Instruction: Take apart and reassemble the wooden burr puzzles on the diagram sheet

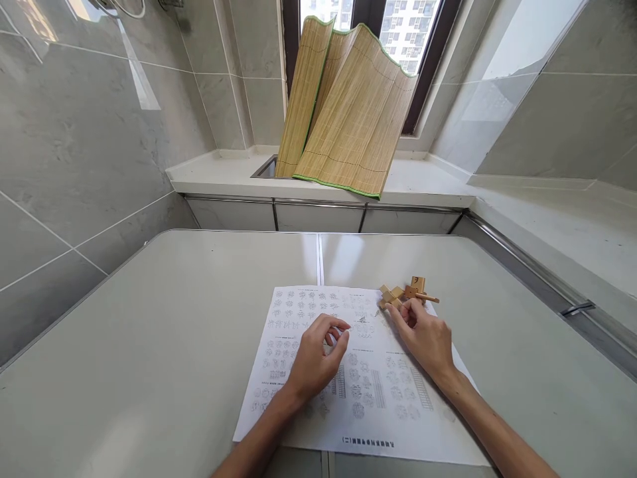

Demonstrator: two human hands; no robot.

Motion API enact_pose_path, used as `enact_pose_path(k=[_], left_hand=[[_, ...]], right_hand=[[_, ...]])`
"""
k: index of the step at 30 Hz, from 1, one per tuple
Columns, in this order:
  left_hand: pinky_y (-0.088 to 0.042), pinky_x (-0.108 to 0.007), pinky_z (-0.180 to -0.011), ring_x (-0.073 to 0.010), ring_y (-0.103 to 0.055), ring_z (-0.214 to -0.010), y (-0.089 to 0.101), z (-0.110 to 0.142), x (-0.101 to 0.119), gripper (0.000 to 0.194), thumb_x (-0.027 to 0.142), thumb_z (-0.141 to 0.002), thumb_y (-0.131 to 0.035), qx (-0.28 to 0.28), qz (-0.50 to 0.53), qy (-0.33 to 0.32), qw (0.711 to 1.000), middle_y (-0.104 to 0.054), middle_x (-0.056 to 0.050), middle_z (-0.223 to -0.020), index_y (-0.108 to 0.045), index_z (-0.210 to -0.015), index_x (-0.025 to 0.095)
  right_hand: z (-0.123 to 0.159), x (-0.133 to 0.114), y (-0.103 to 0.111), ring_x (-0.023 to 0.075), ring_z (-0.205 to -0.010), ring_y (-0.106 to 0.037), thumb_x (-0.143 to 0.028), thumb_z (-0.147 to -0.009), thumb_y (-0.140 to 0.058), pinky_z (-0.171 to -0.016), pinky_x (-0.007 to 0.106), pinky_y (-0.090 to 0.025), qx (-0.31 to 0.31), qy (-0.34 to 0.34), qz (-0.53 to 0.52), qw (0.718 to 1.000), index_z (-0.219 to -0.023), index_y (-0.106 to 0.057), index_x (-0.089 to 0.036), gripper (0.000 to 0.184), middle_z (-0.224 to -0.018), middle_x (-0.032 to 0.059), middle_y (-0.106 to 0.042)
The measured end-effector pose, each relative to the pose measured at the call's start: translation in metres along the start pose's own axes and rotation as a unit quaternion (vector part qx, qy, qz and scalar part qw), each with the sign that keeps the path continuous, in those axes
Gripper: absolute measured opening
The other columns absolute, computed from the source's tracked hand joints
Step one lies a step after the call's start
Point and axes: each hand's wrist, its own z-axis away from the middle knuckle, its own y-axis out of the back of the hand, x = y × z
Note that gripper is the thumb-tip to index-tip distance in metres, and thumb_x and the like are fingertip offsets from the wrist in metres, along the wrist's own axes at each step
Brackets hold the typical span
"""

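My left hand hovers over or rests on the printed sheet, with its fingers loosely curled and thumb apart; nothing shows in it. My right hand reaches to the sheet's far right corner, its fingertips closed at an interlocking wooden puzzle. The fingers partly hide the contact. Right beside it lie more wooden puzzle pieces, including an upright block with a dark mark and a thin stick pointing right. Rows of small line diagrams cover the sheet, and its heading sits at the near edge.
The pale table has a seam down its middle. Behind it, a folded bamboo mat leans against the window on a white ledge. Tiled walls rise on both sides, with a metal rail along the right.
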Motion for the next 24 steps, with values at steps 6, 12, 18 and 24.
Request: enact_pose_path(k=[6,12,18,24], left_hand=[[-0.050,-0.029,-0.066,-0.0188,-0.062,-0.082,0.0000,-0.0003,0.0013,0.018,0.037,-0.101,-0.058,0.004,-0.001,0.003,1.000,-0.070,-0.006,-0.105,-0.070,-0.101,0.023],[-0.050,-0.030,-0.067,-0.0185,-0.061,-0.082,0.0003,0.0001,0.0014,0.018,0.036,-0.101,-0.058,-0.001,0.000,0.004,1.000,-0.070,-0.006,-0.103,-0.070,-0.101,0.023],[-0.051,-0.031,-0.069,-0.0189,-0.062,-0.083,0.0006,-0.0002,0.0009,0.019,0.037,-0.101,-0.057,-0.004,-0.003,0.007,1.000,-0.070,-0.006,-0.104,-0.070,-0.101,0.023],[-0.051,-0.031,-0.069,-0.0191,-0.063,-0.083,0.0012,-0.0003,0.0020,0.020,0.038,-0.101,-0.057,-0.001,0.000,0.007,1.000,-0.070,-0.006,-0.103,-0.070,-0.100,0.023]], right_hand=[[0.0074,-0.0063,-0.0025,0.0157,-0.045,-0.050,-0.062,-0.102,-0.044,-0.054,0.027,-0.034,-0.048,0.055,-0.016,0.997,-0.068,-0.066,-0.023,0.056,-0.048,-0.0013,-0.054],[0.0054,-0.0031,-0.0044,0.0198,-0.047,-0.057,-0.061,-0.101,-0.045,-0.052,0.028,-0.034,-0.059,0.002,0.018,0.998,-0.081,-0.073,-0.024,0.051,-0.051,-0.0001,-0.062],[0.0012,-0.0001,-0.0066,0.0230,-0.050,-0.062,-0.053,-0.099,-0.048,-0.053,0.029,-0.034,-0.081,-0.021,0.022,0.996,-0.103,-0.075,-0.026,0.038,-0.051,-0.0022,-0.061],[-0.0005,0.0013,-0.0071,0.0254,-0.055,-0.066,-0.051,-0.099,-0.047,-0.055,0.030,-0.035,-0.098,-0.027,0.031,0.994,-0.117,-0.074,-0.025,0.041,-0.051,-0.0020,-0.062]])
